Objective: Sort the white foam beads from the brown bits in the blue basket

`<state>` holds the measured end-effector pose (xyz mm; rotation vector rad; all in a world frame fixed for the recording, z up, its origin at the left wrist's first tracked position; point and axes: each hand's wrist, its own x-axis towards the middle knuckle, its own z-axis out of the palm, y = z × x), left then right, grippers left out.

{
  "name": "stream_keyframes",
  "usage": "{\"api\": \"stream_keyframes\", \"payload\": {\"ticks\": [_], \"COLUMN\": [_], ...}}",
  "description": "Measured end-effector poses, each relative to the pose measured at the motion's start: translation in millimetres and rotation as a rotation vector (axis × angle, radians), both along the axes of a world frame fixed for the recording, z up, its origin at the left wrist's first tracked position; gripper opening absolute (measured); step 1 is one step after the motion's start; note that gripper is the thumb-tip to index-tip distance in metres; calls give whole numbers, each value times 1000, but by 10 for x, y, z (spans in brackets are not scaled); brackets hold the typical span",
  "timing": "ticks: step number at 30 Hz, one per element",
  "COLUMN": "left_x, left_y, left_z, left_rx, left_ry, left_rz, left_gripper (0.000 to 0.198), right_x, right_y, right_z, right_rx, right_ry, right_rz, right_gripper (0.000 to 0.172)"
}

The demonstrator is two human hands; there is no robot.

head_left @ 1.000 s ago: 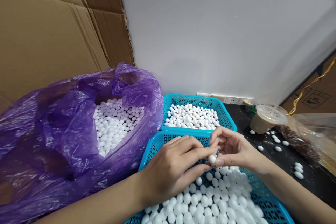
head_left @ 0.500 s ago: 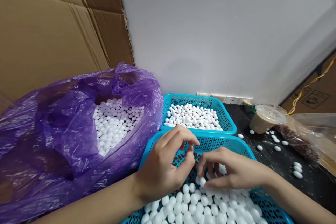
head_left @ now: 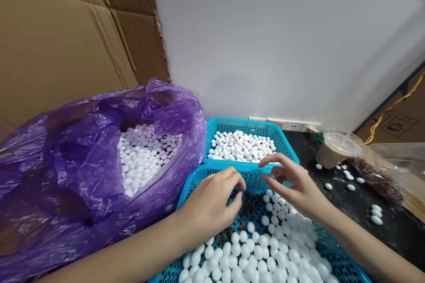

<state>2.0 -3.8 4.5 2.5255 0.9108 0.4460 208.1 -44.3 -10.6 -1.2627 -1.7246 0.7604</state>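
My left hand hovers over the far left part of the near blue basket, fingers loosely curled and thumb apart, with nothing visible in it. My right hand is over the basket's far edge with fingers spread and empty. Under and behind the hands the basket holds many white oval beads. A patch of small brown bits lies on the mesh between the hands. Just behind stands a second blue basket with white beads in it.
A large purple plastic bag full of white beads fills the left. Cardboard stands behind it. On the black table at right are a lidded drink cup, a clear bag of brown material and loose white beads.
A second ago both hands pinched one bead together. The right hand then dipped into the beads and has now lifted, empty and spread; the left hand drew back, curled.
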Motion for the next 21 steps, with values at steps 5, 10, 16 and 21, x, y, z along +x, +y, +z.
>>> {"api": "stream_keyframes", "payload": {"ticks": [5, 10, 16, 21], "left_x": [-33, -49, -55, -58], "left_y": [23, 5, 1, -10], "left_z": [-79, -77, -105, -84], "left_rx": [-40, -37, -29, 2], "left_ry": [198, 274, 251, 251], "left_rz": [-70, -171, -191, -233], "left_gripper": [16, 13, 5, 15], "right_x": [-14, -39, -58, -53], "right_y": [-28, -53, -59, -69], "right_z": [17, 56, 55, 54], "right_rx": [19, -8, -61, -66], "right_ry": [-72, -217, -346, -420], "right_rz": [23, 148, 254, 300], "right_gripper": [9, 11, 23, 20]}}
